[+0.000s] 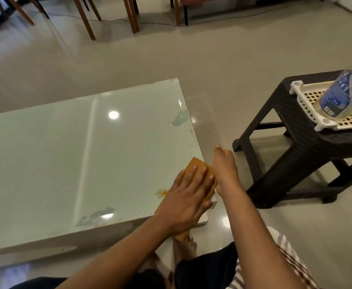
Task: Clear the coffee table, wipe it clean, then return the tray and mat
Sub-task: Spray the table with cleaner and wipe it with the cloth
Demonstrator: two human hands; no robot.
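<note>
Pressing an orange cloth (200, 165) flat-fingered, the left hand (188, 197) works beside the relaxed right hand (225, 170); a dark stool (285, 142) stands near.

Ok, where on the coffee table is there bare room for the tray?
The coffee table is bare from its left end to the orange stain. Only the near right corner is crowded: left hand pressing the cloth, right hand beside it.

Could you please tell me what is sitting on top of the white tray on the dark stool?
A clear bottle with a blue label stands on the white tray. The frame edge cuts off the tray's right side.
</note>
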